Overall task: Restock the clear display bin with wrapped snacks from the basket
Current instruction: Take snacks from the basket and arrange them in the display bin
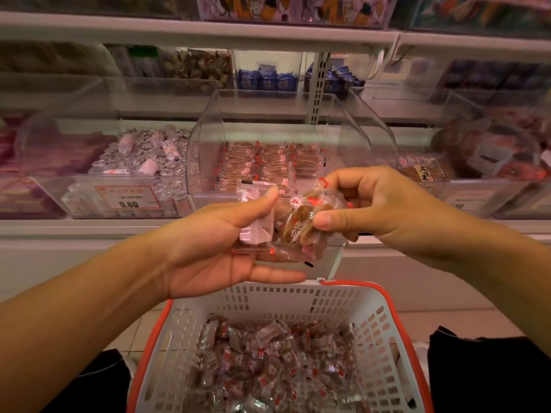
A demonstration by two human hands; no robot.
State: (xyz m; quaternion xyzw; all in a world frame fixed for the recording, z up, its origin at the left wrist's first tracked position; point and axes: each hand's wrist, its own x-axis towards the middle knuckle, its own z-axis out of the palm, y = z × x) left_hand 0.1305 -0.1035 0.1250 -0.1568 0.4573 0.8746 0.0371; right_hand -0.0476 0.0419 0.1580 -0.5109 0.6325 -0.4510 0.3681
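Head view, looking forward and down. Left hand (220, 245) palm up, thumb pressing a small stack of clear-wrapped brown snacks (293, 226) against the curled upper fingers, lower finger stretched out beneath as a ledge; likely held so to keep the slippery wrappers squared before loading. Right hand (369, 210) pinching the same stack from the other side, thumb on the front wrapper and fingers curled behind; so both grips clenched on the packets, neither released. Bundle suspended between the two hands, touching both, directly in front of the mouth of the clear curved-front plastic display bin (301, 108) and above the far rim of the white slotted plastic basket with an orange rim (396, 329).

Bin on the shelf partly filled: neat upright rows of the same wrapped snacks toward the back, room left at the front, which suggests the hands are aligning this handful to match those rows. Basket low in the view, well below the hands, bottom covered with many loose wrapped snacks (268, 368), so plenty left to move.

Beside the bin, a neighbouring clear bin of silver-wrapped sweets (143, 156) with a red-bordered price label reading 9.80 (128, 197).
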